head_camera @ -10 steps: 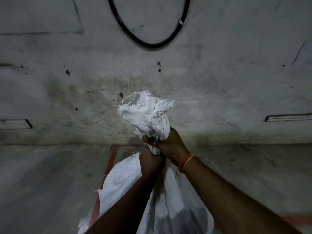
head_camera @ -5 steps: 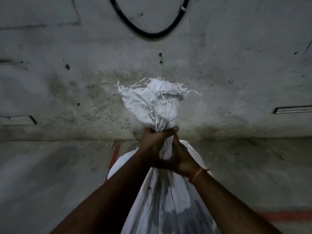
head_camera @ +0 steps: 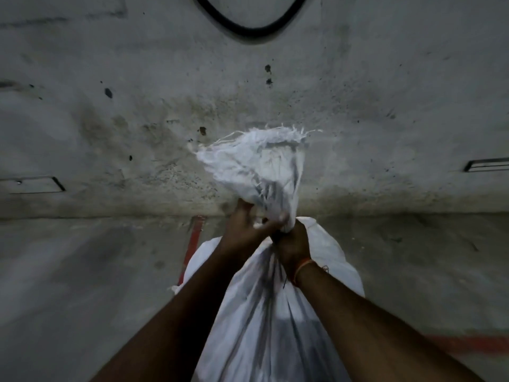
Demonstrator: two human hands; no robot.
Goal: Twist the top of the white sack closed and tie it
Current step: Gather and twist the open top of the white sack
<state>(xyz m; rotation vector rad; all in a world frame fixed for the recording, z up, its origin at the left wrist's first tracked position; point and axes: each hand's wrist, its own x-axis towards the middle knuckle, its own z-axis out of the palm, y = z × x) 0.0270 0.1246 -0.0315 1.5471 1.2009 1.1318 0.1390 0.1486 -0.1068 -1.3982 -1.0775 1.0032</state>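
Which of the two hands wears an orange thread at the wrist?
The right hand, lower on the white sack's neck; the left hand's wrist is bare.

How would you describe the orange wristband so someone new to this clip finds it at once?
Start at the white sack standing in the middle of the frame, its neck gathered by both hands. Follow the right hand, lower on the neck, back to its wrist. The orange wristband circles it there; the other wrist is bare, and the only similar colour is the red floor stripe.
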